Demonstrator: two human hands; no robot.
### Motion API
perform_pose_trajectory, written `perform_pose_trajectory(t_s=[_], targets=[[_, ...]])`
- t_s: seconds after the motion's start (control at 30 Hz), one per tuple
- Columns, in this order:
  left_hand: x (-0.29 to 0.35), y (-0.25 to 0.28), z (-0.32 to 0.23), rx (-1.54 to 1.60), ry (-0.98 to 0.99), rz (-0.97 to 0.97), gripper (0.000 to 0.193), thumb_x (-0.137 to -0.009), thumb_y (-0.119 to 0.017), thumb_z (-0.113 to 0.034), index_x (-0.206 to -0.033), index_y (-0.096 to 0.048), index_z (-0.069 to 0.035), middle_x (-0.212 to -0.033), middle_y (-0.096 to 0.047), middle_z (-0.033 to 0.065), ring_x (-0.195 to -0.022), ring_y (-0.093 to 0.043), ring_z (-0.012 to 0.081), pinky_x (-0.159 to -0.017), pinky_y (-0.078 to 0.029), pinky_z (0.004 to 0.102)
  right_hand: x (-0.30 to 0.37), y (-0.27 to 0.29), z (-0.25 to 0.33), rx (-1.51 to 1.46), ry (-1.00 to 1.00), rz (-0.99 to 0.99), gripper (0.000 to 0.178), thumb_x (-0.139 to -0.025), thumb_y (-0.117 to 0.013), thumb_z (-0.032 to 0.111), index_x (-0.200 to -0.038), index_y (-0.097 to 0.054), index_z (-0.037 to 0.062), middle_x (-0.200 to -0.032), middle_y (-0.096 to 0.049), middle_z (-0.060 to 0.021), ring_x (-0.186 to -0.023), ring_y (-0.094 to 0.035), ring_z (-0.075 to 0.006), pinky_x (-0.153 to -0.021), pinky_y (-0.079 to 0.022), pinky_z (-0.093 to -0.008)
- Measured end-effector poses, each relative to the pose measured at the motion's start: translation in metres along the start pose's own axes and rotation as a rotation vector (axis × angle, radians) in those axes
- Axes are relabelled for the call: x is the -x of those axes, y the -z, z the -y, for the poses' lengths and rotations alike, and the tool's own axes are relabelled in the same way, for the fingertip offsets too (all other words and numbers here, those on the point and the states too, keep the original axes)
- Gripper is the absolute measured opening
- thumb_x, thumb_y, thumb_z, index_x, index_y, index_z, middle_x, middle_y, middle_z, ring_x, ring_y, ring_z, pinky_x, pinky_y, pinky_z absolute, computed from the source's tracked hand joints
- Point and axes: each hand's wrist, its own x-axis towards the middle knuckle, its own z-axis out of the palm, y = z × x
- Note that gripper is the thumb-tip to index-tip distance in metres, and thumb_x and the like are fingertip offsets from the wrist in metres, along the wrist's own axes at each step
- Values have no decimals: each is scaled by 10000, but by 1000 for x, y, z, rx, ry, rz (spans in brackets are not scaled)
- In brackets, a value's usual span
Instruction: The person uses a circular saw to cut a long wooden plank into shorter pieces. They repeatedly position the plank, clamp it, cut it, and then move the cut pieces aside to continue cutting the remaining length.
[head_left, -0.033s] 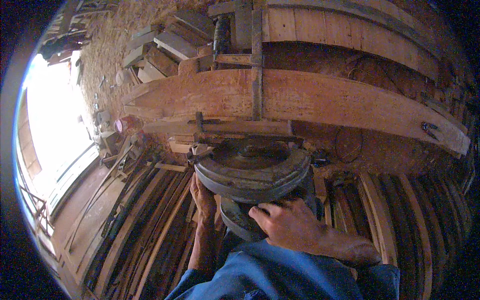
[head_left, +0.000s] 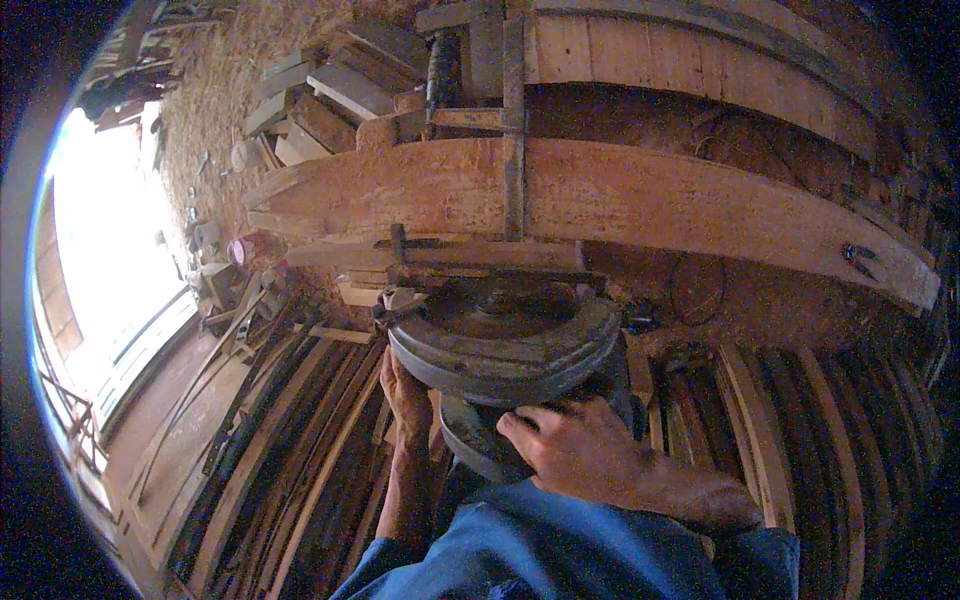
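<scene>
In front of my body stands a large grey metal wheel (head_left: 500,365) with a ridged rim and a dished top, tilted toward me. Below it, nearer my chest, a smaller round grey metal disc (head_left: 470,440) shows in part. My left hand (head_left: 405,390) reaches up against the large wheel's left edge, its fingertips partly hidden behind the rim. Just under the large wheel, my right hand (head_left: 575,445) is closed. Its thumb lies at the smaller disc, and its other fingers curl into the dark gap between the two, where their hold is hidden.
A long, thick wooden beam (head_left: 650,195) crosses beyond the wheel, with an upright metal bar (head_left: 514,130) over it. Pliers (head_left: 860,262) lie at the beam's right end. Long timber strips (head_left: 300,450) lie on both sides of me; cut blocks (head_left: 350,92) are heaped far left.
</scene>
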Motion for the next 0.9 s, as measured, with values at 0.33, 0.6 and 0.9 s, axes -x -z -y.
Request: perform_pose_trajectory(t_s=[0.33, 0.6, 0.9], targets=[[-7, 7, -1, -76, 30, 1, 525, -1008, -414, -494, -1202, -545, -24, -907, -595, 6, -744, -547, 77, -593, -447, 235, -8, -1, 6, 33, -2, -17, 552, -655, -757, 238, -1160, -598, 80, -1062, -666, -93, -893, -683, -253, -710, -555, -409], [-11, 25, 17, -49, -3, 12, 527, -1004, -439, -488, -1209, -541, -14, -999, -616, 34, -855, -591, 110, -685, -493, 258, -13, -2, 11, 4, -38, -28, 485, -679, -709, 206, -1138, -613, 81, -1036, -672, -100, -874, -690, -255, -692, -561, -429], [-16, 32, 22, 53, 47, -15, 522, -994, -477, -478, -1210, -540, -7, -1014, -624, 33, -877, -591, 115, -733, -488, 265, -23, -2, 12, 29, 19, -20, 509, -674, -712, 216, -1154, -620, 73, -1025, -672, -108, -885, -687, -246, -673, -561, -401]])
